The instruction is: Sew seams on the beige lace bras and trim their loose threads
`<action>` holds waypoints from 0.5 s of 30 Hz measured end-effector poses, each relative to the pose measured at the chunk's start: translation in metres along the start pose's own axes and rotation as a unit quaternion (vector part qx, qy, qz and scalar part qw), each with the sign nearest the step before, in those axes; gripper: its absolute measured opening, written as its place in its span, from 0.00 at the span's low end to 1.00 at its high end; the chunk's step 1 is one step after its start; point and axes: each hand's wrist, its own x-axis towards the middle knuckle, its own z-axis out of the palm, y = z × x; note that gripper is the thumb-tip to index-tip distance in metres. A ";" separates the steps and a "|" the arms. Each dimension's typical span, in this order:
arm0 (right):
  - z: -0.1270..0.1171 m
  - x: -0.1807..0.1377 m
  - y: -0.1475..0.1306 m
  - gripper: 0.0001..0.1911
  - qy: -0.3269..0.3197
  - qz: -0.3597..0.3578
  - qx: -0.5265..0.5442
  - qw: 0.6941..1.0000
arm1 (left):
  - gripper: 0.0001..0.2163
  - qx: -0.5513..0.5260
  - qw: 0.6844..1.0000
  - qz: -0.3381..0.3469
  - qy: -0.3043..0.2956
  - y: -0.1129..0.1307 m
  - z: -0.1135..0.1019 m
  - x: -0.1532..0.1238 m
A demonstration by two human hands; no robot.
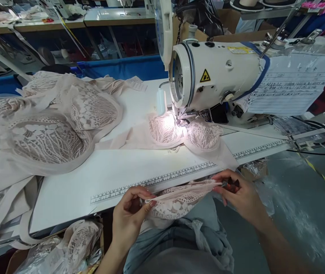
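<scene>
A pale pink lace bra is stretched between my two hands, below the table's front edge and above my lap. My left hand pinches its left end between thumb and fingers. At the other end, my right hand pinches the edge. A small orange-and-dark tool, which looks like thread snips, is tucked in my right hand's fingers. Another lace bra lies under the lit needle area of the white sewing machine, with its band spread to the left.
A pile of lace bras covers the left of the white table, straps hanging over the edge. A printed ruler runs along the front. Below left sits a bag of lace pieces. A handwritten sheet hangs on the machine.
</scene>
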 end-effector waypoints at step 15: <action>-0.005 0.003 0.003 0.14 -0.051 -0.029 0.044 0.997 | 0.06 0.016 0.999 0.044 0.017 0.003 -0.001 0.002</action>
